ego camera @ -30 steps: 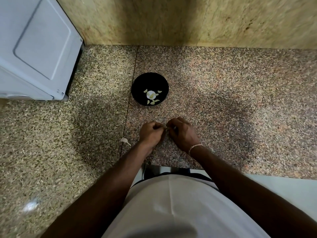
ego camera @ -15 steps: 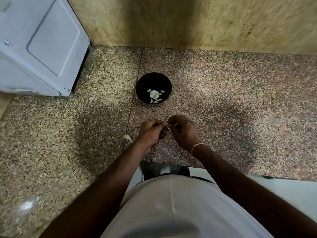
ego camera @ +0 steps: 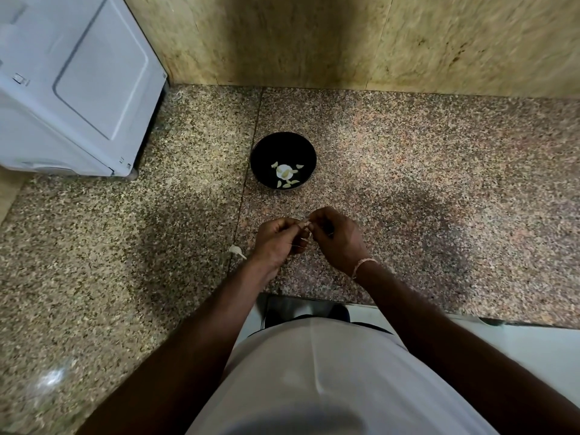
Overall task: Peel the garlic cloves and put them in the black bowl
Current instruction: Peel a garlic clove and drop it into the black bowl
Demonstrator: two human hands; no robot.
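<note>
A black bowl (ego camera: 283,142) stands on the speckled granite counter (ego camera: 423,183) and holds several pale peeled garlic cloves (ego camera: 284,171). Just in front of the bowl my left hand (ego camera: 276,243) and my right hand (ego camera: 337,238) meet above the counter, fingers curled. Both pinch one small garlic clove (ego camera: 306,223) between their fingertips; most of it is hidden by my fingers. A white scrap of garlic stem or skin (ego camera: 237,251) lies on the counter just left of my left hand.
A white appliance (ego camera: 72,86) stands at the back left of the counter. A beige stone wall (ego camera: 345,39) closes off the back. The counter's front edge runs under my forearms, with a white surface (ego camera: 518,340) below it at the right.
My hands have stayed together on the clove with only small finger movements. The camera has shifted a little, so the bowl and appliance sit slightly further right in view.
</note>
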